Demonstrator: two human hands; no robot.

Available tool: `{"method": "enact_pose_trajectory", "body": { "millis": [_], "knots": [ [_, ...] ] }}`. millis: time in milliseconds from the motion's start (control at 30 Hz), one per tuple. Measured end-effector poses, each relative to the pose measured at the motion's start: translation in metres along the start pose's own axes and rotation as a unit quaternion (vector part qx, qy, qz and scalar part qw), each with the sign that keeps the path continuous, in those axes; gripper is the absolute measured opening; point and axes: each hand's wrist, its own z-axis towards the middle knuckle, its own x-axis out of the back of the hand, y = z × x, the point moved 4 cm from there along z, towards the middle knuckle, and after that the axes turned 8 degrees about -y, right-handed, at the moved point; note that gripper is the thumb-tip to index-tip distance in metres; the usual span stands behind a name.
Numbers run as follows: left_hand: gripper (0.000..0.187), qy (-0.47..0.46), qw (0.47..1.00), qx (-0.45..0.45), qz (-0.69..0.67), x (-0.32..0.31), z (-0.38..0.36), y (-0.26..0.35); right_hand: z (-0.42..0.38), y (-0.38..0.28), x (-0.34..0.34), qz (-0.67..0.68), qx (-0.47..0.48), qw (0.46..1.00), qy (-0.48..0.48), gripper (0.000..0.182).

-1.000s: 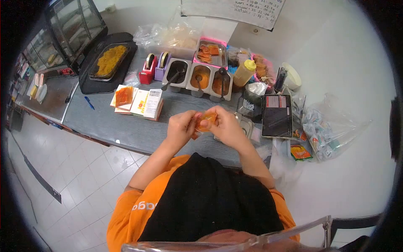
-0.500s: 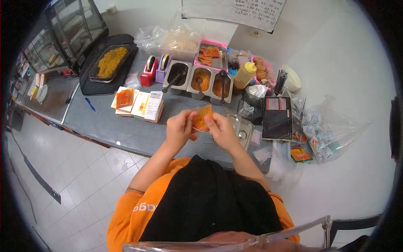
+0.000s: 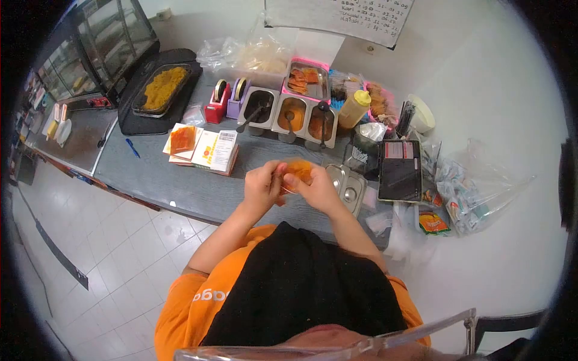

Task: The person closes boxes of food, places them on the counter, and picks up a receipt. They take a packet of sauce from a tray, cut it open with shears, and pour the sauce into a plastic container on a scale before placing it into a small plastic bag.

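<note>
Hands meet over the desk [image 3: 180,180]: left hand [image 3: 262,186] and right hand [image 3: 316,189] both pinch a small orange pouch [image 3: 299,170], fingers closed on its edges. Likely closing or sealing it; next calls for a firm, even pinch along the top.

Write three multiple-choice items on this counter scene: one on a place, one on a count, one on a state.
1. Where does the yellow squeeze bottle stand?
A. right of the steel sauce wells
B. on the floor
C. on the black tray

2. How many steel sauce wells sit in the row?
A. one
B. three
C. six

3. How is the small clear pouch of orange sauce held?
A. lying alone on the grey counter
B. in one hand only
C. between both hands

Answers: 1 A, it stands beside the rightmost well. 2 B, three wells side by side, each with a ladle. 3 C, left hand and right hand both pinch it above the grey counter.
</note>
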Motion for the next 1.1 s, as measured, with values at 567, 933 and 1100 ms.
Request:
{"method": "enact_pose_trajectory", "body": {
  "millis": [567, 933, 1100],
  "knots": [
    [0.013, -0.074, 0.992, 0.092, -0.044, 0.001, 0.007, 0.012, 0.001, -0.010, 0.013, -0.196, -0.092, 0.972, -0.087, 0.019],
    [0.032, -0.230, 0.911, 0.239, -0.243, 0.004, 0.003, -0.017, 0.005, -0.012, 0.021, -0.273, 0.007, 0.960, -0.064, 0.016],
    [0.024, -0.195, 0.939, 0.194, -0.205, 0.002, 0.003, -0.026, 0.005, -0.013, 0.021, -0.225, -0.047, 0.971, -0.070, 0.022]
  ]
}}
